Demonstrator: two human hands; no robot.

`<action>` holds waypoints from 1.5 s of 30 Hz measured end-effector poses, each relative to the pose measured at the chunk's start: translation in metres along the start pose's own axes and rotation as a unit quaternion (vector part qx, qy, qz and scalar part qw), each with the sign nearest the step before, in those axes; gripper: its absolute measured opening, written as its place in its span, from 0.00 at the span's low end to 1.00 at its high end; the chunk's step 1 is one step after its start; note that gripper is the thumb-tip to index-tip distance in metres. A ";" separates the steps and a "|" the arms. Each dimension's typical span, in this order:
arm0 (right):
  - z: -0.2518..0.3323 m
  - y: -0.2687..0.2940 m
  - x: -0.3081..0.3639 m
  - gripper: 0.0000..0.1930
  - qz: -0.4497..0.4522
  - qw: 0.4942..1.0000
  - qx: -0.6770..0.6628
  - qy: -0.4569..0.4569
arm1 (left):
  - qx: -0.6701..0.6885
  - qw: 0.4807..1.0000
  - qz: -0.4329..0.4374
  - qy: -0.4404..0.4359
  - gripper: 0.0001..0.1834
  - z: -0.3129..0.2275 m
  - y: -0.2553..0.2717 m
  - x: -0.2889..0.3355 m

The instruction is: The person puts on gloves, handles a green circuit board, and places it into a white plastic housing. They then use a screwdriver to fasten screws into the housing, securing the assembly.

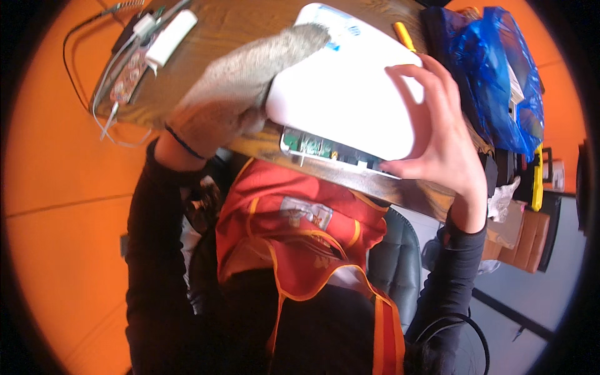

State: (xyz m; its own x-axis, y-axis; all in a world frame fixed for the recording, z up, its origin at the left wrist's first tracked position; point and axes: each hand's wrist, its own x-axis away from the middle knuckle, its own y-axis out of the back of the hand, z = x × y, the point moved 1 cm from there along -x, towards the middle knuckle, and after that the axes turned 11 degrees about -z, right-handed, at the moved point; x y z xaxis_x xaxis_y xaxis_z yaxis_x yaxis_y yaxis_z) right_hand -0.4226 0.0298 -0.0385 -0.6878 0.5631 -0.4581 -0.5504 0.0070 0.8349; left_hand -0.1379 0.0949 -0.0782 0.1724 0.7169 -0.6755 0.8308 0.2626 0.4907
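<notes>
A white, rounded plastic device [350, 94] is held up at the edge of a wooden table [212, 31]. A strip of green circuit board [306, 145] shows along its lower side. My right hand [447, 147] grips the device's right end, fingers spread over its shell. My left hand [209, 119] is wrapped in a grey fuzzy cloth [262, 59], which is pressed against the device's left side and top. A thin dark band circles my left wrist.
A blue plastic bag [500, 75] lies to the right of the device, with a yellow pen [404, 36] beside it. A white adapter [170, 37] with cables sits on the table's left end. Below are a red-and-orange garment [300, 237], a grey chair [394, 250] and an orange surface [56, 187].
</notes>
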 end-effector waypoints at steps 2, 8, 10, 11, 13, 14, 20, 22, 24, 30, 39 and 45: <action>-0.012 0.004 0.006 0.51 0.022 0.998 -0.035 -0.040 | 0.181 0.961 -0.075 0.197 0.25 0.004 0.001 0.020; -0.029 -0.006 0.019 0.52 0.109 0.989 -0.084 -0.057 | 0.307 0.796 -0.305 0.424 0.27 -0.009 0.003 0.097; -0.028 -0.014 0.019 0.52 0.131 0.987 -0.073 -0.052 | 0.300 0.773 -0.340 0.443 0.28 -0.016 0.001 0.114; -0.027 -0.018 0.018 0.52 0.141 0.986 -0.072 -0.054 | 0.294 0.767 -0.352 0.448 0.28 -0.018 0.000 0.120; -0.025 -0.024 0.016 0.52 0.155 0.984 -0.065 -0.050 | 0.292 0.764 -0.370 0.441 0.29 -0.023 -0.001 0.128; -0.025 -0.026 0.015 0.52 0.161 0.982 -0.077 -0.064 | 0.281 0.754 -0.377 0.458 0.29 -0.025 -0.001 0.131; -0.024 -0.030 0.014 0.53 0.160 0.980 -0.093 -0.074 | 0.207 0.788 -0.368 0.449 0.26 -0.038 0.003 0.133; -0.023 -0.030 0.014 0.53 0.149 0.981 -0.098 -0.073 | 0.146 0.819 -0.352 0.430 0.26 -0.043 0.003 0.132; -0.021 -0.029 0.013 0.53 0.151 0.978 -0.125 -0.077 | 0.159 0.806 -0.358 0.444 0.25 -0.045 0.003 0.131; -0.018 -0.030 0.009 0.52 0.168 0.977 -0.104 -0.077 | 0.058 0.826 -0.327 0.454 0.23 -0.056 0.007 0.124; -0.019 -0.034 0.007 0.51 0.163 0.974 -0.130 -0.093 | 0.249 0.795 -0.388 0.393 0.19 -0.046 -0.001 0.123; -0.022 -0.030 0.006 0.51 0.177 0.976 -0.104 -0.077 | 0.160 0.868 -0.321 0.343 0.21 -0.030 0.004 0.141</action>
State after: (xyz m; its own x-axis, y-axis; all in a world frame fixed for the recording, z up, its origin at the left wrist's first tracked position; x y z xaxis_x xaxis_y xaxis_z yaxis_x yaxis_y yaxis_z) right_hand -0.4211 0.0146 -0.0731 -0.7813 0.6179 -0.0881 -0.3868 -0.3685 0.8454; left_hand -0.1265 0.2161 -0.1548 -0.6446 0.7343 -0.2127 0.7629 0.6358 -0.1171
